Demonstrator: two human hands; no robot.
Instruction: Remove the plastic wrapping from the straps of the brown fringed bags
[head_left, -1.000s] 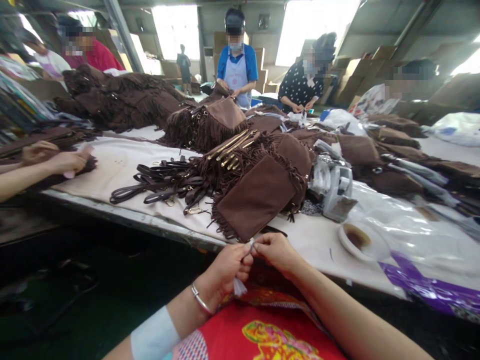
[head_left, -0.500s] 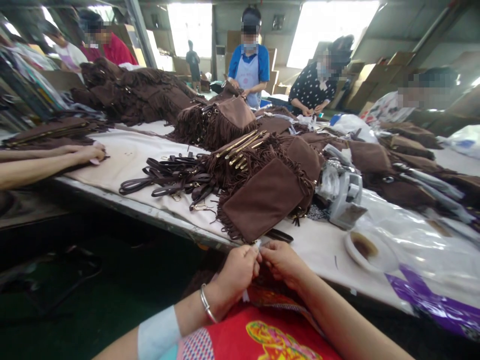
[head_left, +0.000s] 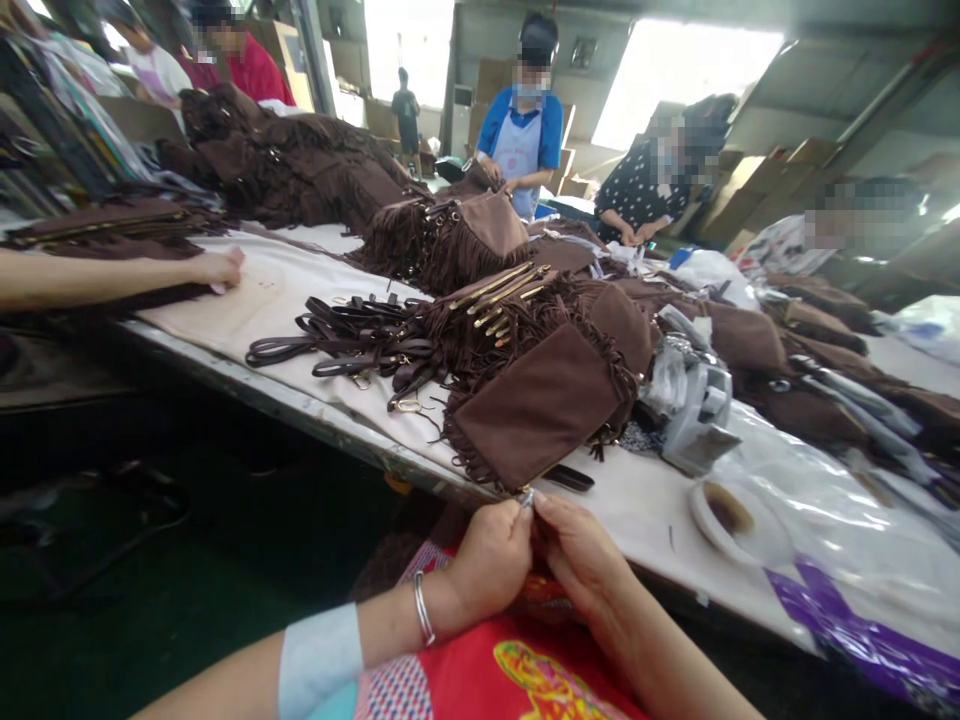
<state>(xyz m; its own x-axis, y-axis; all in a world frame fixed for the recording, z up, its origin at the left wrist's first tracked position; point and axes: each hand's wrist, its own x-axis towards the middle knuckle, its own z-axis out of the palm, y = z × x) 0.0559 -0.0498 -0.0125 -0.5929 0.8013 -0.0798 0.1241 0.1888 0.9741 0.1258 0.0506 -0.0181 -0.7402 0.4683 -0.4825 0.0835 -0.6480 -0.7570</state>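
Note:
My left hand (head_left: pixel 496 555), with a silver bangle at the wrist, is closed in a pinch at the table's front edge. Its fingertips meet a small whitish-silver piece (head_left: pixel 527 497) at the zipper end of a brown fringed pouch (head_left: pixel 536 405). My right hand (head_left: pixel 577 545) touches the same piece from the other side, thumb and forefinger together, its other fingers hidden below. The pouch lies flat on other brown fringed pouches. A dark strap (head_left: pixel 570 478) sticks out beneath it. Dark wrist straps with gold clasps (head_left: pixel 360 345) are heaped to the left.
A white tape roll (head_left: pixel 739 520), a tape dispenser (head_left: pixel 701 410) and clear plastic (head_left: pixel 825 480) lie to the right. Piles of brown bags (head_left: pixel 300 170) stand farther back. Another person's hand (head_left: pixel 221 268) rests over the table at left; several people work behind it.
The view has shifted slightly, so the table appears farther right. My right hand's fingers have straightened somewhat beside my left. At left, the other person's arms have moved, with one arm now visible.

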